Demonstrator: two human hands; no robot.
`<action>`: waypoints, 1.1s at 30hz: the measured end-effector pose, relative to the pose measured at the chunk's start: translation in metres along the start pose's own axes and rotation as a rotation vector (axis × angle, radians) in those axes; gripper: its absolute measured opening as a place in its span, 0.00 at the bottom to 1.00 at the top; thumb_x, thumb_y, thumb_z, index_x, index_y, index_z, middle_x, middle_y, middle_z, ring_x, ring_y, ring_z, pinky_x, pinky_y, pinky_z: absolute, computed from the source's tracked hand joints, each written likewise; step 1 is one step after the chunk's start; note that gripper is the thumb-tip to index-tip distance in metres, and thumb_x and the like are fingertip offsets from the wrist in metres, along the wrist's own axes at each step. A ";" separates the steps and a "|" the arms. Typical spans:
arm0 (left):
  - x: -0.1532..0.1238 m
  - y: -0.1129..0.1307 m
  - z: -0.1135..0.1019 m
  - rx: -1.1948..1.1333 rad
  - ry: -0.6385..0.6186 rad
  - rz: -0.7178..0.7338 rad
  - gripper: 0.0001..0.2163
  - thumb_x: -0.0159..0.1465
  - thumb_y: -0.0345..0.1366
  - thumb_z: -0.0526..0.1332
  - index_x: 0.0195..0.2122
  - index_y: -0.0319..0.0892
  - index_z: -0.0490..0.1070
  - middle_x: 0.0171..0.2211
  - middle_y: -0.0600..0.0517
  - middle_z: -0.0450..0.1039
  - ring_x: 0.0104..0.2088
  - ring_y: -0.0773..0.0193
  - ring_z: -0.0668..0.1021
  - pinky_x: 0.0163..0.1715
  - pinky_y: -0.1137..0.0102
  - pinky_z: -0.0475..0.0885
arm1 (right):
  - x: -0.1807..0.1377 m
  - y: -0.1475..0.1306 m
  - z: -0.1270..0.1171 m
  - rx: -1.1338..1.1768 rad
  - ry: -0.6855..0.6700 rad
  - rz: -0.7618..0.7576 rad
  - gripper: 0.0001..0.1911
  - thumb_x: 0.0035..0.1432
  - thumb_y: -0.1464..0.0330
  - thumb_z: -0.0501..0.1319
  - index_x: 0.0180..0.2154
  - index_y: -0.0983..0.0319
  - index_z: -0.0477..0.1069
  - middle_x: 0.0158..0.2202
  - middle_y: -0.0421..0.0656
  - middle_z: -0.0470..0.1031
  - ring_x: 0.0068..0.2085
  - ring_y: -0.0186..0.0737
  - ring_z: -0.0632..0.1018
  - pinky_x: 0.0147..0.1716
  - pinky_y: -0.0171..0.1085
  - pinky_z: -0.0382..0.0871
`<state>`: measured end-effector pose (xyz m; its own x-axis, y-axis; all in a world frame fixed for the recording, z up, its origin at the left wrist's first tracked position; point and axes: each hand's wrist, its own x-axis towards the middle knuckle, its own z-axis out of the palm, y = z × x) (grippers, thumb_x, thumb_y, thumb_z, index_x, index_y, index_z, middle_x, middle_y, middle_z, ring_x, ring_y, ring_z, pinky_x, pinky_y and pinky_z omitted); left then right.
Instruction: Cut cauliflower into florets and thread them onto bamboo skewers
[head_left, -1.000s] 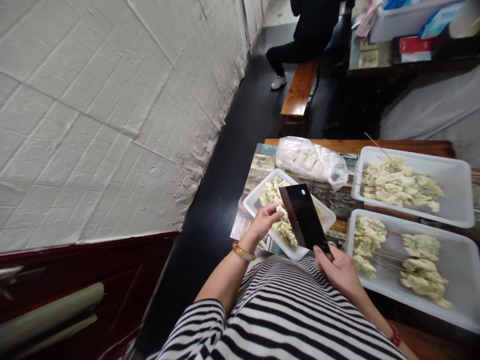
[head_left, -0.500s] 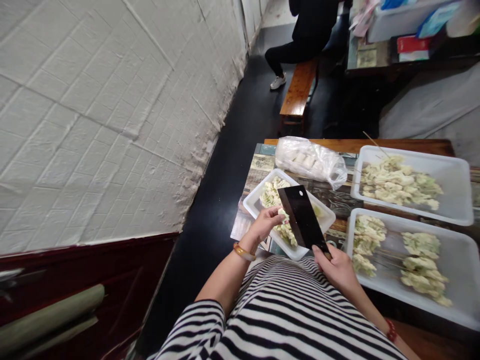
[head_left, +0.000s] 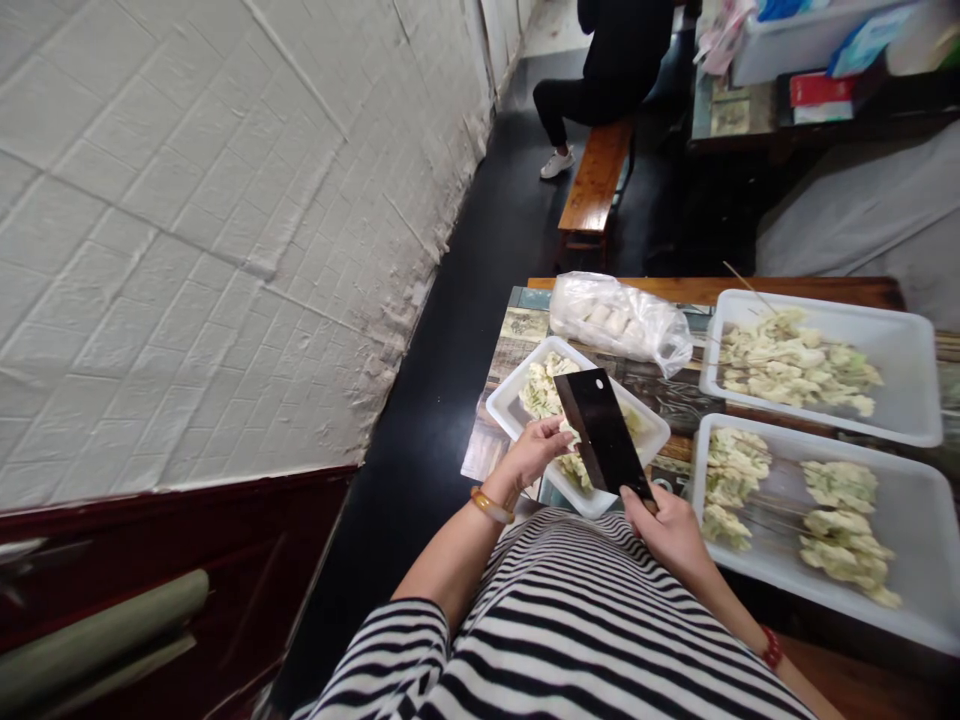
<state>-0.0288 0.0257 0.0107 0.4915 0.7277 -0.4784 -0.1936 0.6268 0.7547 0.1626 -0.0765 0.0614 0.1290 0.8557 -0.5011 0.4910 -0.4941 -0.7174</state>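
Note:
Over a small white tub, my left hand pinches a pale cauliflower floret. A dark cleaver is in my right hand, which is closed round its handle. Its broad blade slants up and left across the tub, with its edge against or very near the floret; contact is hard to make out. More cauliflower pieces lie in the tub, partly hidden beneath the blade and my left hand.
Right of the tub stand two white trays, the far tray and the near tray, holding skewered cauliflower. A plastic bag of pale pieces lies behind the tub. A wall rises at left; a person sits on a bench.
My left hand has shifted slightly right and down with the floret, nearer the cleaver. The cleaver and my right hand have hardly moved.

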 end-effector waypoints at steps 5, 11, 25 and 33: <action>0.000 -0.004 0.000 -0.011 0.020 0.013 0.20 0.52 0.44 0.69 0.44 0.40 0.75 0.38 0.48 0.75 0.37 0.65 0.74 0.43 0.68 0.67 | 0.002 0.004 0.004 -0.046 0.006 -0.007 0.19 0.58 0.54 0.51 0.22 0.59 0.67 0.23 0.45 0.75 0.29 0.44 0.75 0.30 0.36 0.64; -0.003 -0.006 0.003 -0.038 0.043 -0.011 0.20 0.51 0.44 0.69 0.43 0.40 0.75 0.37 0.49 0.74 0.36 0.67 0.74 0.41 0.70 0.67 | 0.007 0.009 0.009 -0.047 0.006 -0.017 0.19 0.58 0.55 0.51 0.26 0.60 0.71 0.24 0.45 0.76 0.29 0.45 0.76 0.30 0.35 0.64; 0.006 -0.018 0.008 0.026 0.155 0.009 0.25 0.44 0.39 0.73 0.42 0.39 0.69 0.32 0.52 0.71 0.29 0.70 0.73 0.33 0.71 0.71 | 0.007 0.014 0.013 -0.107 0.013 -0.183 0.22 0.62 0.56 0.49 0.45 0.62 0.73 0.42 0.49 0.78 0.42 0.48 0.78 0.41 0.38 0.68; 0.010 -0.025 0.002 0.054 0.141 0.016 0.22 0.46 0.35 0.71 0.42 0.37 0.71 0.35 0.49 0.73 0.31 0.67 0.75 0.35 0.70 0.72 | 0.013 0.025 0.017 -0.130 -0.018 -0.226 0.22 0.63 0.57 0.49 0.46 0.64 0.73 0.43 0.50 0.78 0.43 0.48 0.78 0.43 0.39 0.69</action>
<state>-0.0171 0.0164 -0.0118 0.3636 0.7717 -0.5219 -0.1527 0.6020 0.7837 0.1617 -0.0810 0.0286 -0.0114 0.9386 -0.3448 0.6127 -0.2659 -0.7442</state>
